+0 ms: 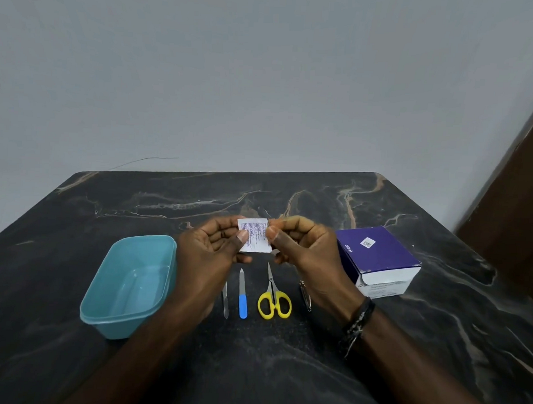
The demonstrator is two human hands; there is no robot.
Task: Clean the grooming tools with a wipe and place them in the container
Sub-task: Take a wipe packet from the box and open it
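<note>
Both forearms reach over the dark marble table (pixel 437 298); left hand (pixel 209 251) and right hand (pixel 306 251) pinch a wipe packet (pixel 255 238) betw. thumbs and fingers, above the tools. Teal container (pixel 129 284) sits left, purple box (pixel 378 260) right. Near row, left to right: metal tool (pixel 225 303), blue-handled file (pixel 242 294), yellow scissors (pixel 274 298), nail clipper (pixel 305 295).

Hidden / unreadable bits

Packet (pixel 255 238) print too small to read; its side edges sit under both thumbs. Nail clipper (pixel 306 295) half covered by right hand (pixel 305 254) (only the tail end shows). Box (pixel 378 260) front label blurred.
</note>
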